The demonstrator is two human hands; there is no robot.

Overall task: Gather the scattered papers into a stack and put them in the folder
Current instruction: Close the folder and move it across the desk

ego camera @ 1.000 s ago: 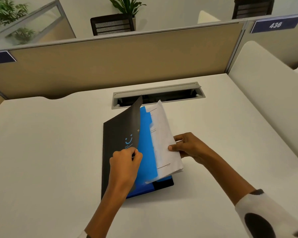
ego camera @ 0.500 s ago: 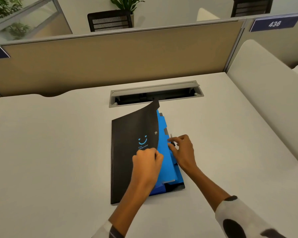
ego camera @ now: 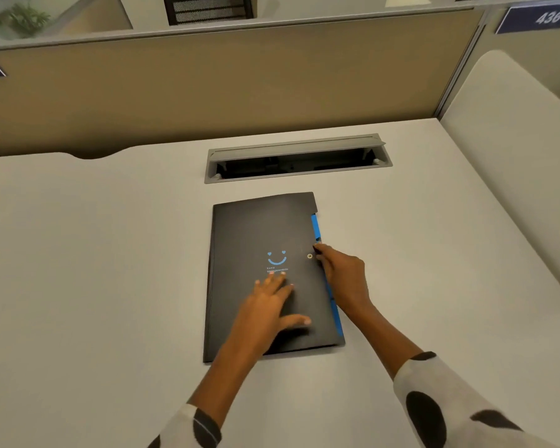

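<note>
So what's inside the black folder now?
The black folder lies shut under the left hand. Only blue divider edges peek out along its right side, by the right hand. Any papers inside are covered by the cover, so none can be seen.

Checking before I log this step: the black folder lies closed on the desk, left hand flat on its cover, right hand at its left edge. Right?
Not quite. In the head view the right hand is at the right edge of the black folder, by the blue tabs. The rest stands: closed folder, left hand flat on the cover.
</note>
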